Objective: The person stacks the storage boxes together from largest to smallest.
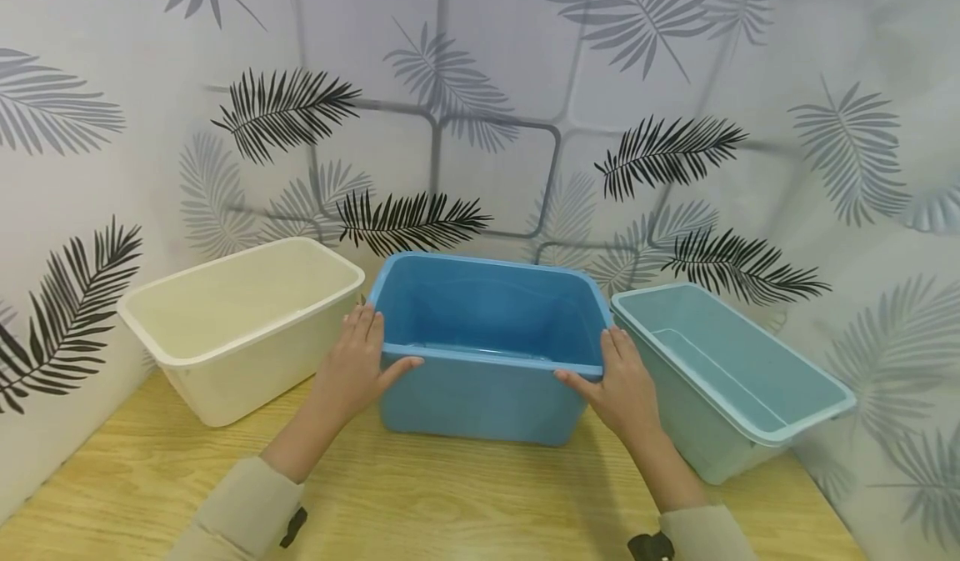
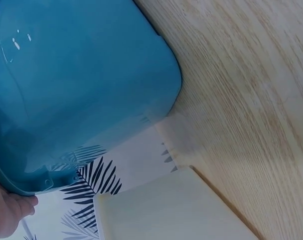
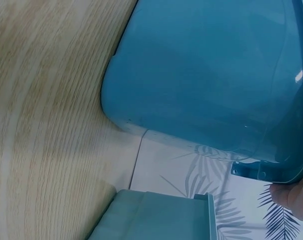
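Note:
A blue plastic storage bin (image 1: 480, 398) stands upright on the table between two other bins, and no contents show inside it. At its left front corner my left hand (image 1: 352, 369) grips the rim, thumb along the front and fingers at the side. My right hand (image 1: 626, 386) holds the right front corner the same way. In the left wrist view, fingertips (image 2: 26, 202) curl under the bin's lip. The right wrist view shows fingers (image 3: 286, 195) under the rim too, with much of that hand cut off by the frame edge.
To the left sits a cream bin (image 1: 255, 369), angled toward the middle. A pale green bin (image 1: 697, 428) stands close by my right hand, also angled. All are on a wood-grain table (image 1: 450, 503). Behind rises a wall (image 1: 495, 61) with a leaf pattern.

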Tool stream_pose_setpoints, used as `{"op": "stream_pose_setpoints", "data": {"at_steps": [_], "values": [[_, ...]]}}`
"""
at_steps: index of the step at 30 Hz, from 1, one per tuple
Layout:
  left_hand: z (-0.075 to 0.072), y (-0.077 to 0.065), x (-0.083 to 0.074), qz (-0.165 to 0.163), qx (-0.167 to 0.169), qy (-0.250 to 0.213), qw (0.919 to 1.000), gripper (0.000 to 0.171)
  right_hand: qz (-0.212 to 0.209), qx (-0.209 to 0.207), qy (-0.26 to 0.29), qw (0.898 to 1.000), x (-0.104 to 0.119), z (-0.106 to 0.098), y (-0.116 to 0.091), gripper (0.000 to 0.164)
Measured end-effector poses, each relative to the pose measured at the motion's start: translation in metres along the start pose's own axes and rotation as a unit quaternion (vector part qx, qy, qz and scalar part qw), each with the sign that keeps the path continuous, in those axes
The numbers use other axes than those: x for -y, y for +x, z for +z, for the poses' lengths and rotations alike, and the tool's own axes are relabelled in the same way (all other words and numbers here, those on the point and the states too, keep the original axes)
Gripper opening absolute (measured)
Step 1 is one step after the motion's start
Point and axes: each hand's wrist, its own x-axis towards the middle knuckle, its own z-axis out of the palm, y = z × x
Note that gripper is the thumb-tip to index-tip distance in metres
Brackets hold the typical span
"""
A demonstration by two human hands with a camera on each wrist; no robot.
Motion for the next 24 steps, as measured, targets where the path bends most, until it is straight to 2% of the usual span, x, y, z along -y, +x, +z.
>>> {"op": "stream_pose_setpoints", "data": {"at_steps": [11,24], "values": [[0.0017,-0.0042,0.0001,0.000,-0.012,-0.008,0.9999,0.099,-0.012,-0.023,0.000,1.000,0.0001,0.0009,-0.0043,0.094],[0.0001,-0.0094,-0.0027,0.003,-0.024,0.003,0.9997,0.095,-0.018,-0.035,0.005,0.999,0.0004,0.0003,-0.0084,0.094]]}}
